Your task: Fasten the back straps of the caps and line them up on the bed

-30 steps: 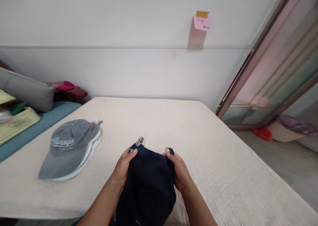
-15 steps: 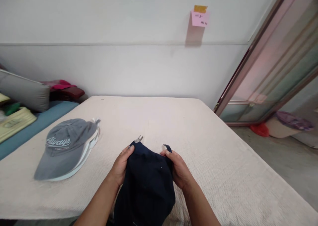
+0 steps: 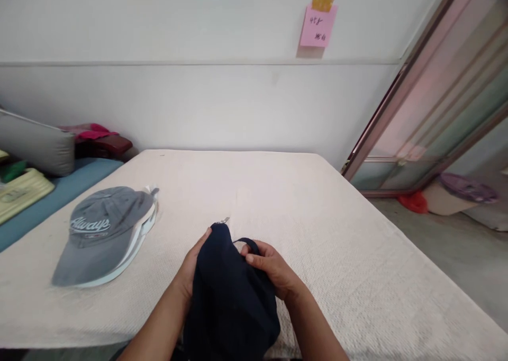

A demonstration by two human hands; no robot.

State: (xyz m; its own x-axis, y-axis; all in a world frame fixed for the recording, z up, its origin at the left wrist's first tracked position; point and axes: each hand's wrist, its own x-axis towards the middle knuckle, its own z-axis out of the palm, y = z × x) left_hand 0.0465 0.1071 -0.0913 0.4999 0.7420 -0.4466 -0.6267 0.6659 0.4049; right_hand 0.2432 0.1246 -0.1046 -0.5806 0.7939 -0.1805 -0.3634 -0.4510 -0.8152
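Whereas the right hand point(image 3: 272, 268) gripped the navy cap point(image 3: 230, 297) by its right edge a moment ago, it now pinches the strap loop point(image 3: 248, 241) at lower centre of the frame, so the back opening is drawn closed. The left hand point(image 3: 193, 268) clamps the cap's left edge, with the buckle point(image 3: 225, 220) nearly hidden.

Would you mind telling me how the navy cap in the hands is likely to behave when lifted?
The navy cap would probably flop: its cloth crown bunches between the left hand and right hand. It is likely light: thin fabric, one small metal buckle. On the textured table cover it should drag rather than slide.
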